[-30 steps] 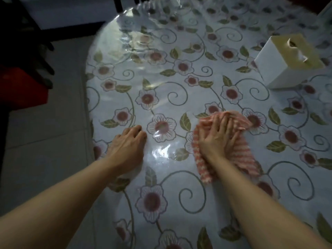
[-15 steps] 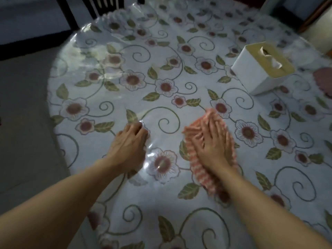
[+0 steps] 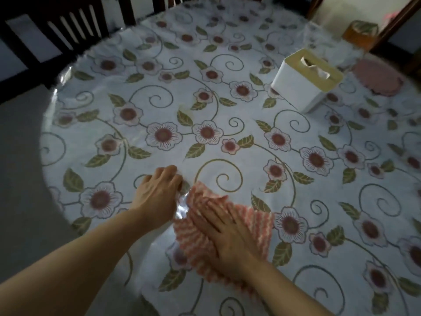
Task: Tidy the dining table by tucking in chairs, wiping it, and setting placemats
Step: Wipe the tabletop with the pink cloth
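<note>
The round dining table (image 3: 159,106) wears a white flowered cloth under clear plastic. My right hand (image 3: 224,233) lies flat, fingers spread, pressing a pink-and-white striped cloth (image 3: 257,226) onto the table near its front edge. Just to its left, my left hand (image 3: 157,192) rests on the tabletop with fingers curled down, touching the cloth's left corner. A round pink placemat (image 3: 379,76) lies at the far right of the table. A dark slatted chair (image 3: 75,21) stands at the far left edge.
A white tissue box (image 3: 300,80) with a tan lid stands on the table's right half. An orange-brown container (image 3: 360,35) sits beyond the table's far right edge beside a dark wooden frame. Grey floor lies to the left.
My right hand has slid the striped cloth leftward and nearer, up against my left hand. The view has tilted up, bringing the chair and placemat into sight.
</note>
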Tool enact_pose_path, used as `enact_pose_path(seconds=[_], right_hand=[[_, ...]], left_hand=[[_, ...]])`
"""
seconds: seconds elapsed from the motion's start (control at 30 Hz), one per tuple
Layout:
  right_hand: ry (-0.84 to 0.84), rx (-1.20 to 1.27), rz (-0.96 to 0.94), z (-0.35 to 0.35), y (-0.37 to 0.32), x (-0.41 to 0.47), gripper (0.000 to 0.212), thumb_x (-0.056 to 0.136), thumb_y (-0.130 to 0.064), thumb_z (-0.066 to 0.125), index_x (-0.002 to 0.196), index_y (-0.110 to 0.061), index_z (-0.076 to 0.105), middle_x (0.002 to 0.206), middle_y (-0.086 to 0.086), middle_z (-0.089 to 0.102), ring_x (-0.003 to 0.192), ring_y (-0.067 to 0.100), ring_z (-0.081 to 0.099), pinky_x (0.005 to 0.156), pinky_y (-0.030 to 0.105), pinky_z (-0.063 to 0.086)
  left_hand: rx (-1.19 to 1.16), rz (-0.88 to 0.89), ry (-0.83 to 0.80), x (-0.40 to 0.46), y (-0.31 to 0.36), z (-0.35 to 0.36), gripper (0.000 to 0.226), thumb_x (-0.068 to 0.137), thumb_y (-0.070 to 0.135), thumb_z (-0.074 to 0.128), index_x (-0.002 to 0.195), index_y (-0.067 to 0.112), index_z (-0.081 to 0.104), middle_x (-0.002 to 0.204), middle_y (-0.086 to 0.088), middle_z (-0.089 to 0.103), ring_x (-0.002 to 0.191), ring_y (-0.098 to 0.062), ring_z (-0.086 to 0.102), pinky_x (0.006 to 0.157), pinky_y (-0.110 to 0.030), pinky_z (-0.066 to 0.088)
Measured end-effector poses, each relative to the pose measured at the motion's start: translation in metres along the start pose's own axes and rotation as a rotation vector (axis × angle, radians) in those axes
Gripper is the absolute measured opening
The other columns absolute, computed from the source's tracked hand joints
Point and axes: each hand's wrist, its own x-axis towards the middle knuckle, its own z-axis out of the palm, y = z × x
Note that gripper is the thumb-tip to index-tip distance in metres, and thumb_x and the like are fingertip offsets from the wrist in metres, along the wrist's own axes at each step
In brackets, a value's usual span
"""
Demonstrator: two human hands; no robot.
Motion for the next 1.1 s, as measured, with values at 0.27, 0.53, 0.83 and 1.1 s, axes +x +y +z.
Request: enact_pose_path(seconds=[0.27,0.53,0.83,1.1], right_hand=[[0.108,-0.064,0.278,-0.009,0.05,0.031,0.069,0.093,-0.06,0.025,0.151,-0.031,0.0,0.159,-0.008,-0.007,0.146,0.012,-0.009,0.116,0.044,-0.004],[0.186,-0.128,0.888,-0.076,0.21,0.133,0.079,0.085,-0.07,0.006,0.15,-0.027,-0.01,0.158,0.001,-0.015,0.145,0.021,-0.014,0.117,0.048,-0.008],[0.192,-0.065,0.287,-0.048,0.101,0.169,0.065,0.097,-0.05,0.025,0.151,-0.02,0.007,0.159,0.002,0.003,0.147,0.023,-0.002,0.116,0.049,0.002],[0.306,-0.096,0.832,-0.076,0.182,0.191,0.085,0.083,-0.064,0.006,0.152,-0.015,0.007,0.159,0.008,0.004,0.146,0.026,-0.003,0.117,0.045,-0.005]], left_hand=[[0.072,0.049,-0.016,0.059,-0.012,-0.008,0.05,0.075,0.019,0.062,0.123,0.016,0.049,0.135,-0.007,0.041,0.118,-0.028,0.042,0.092,-0.038,0.037],[0.079,0.095,0.02,0.147,-0.019,-0.023,0.046,0.072,0.018,0.061,0.118,0.017,0.052,0.127,-0.005,0.045,0.11,-0.026,0.046,0.088,-0.036,0.038],[0.032,0.211,0.036,0.164,-0.05,-0.033,0.034,0.07,0.024,0.041,0.098,0.018,0.059,0.102,-0.002,0.059,0.084,-0.024,0.058,0.067,-0.035,0.048],[0.022,0.199,0.135,0.195,-0.099,-0.047,0.027,0.071,0.017,0.05,0.095,0.014,0.062,0.096,-0.006,0.057,0.082,-0.027,0.054,0.065,-0.035,0.046]])
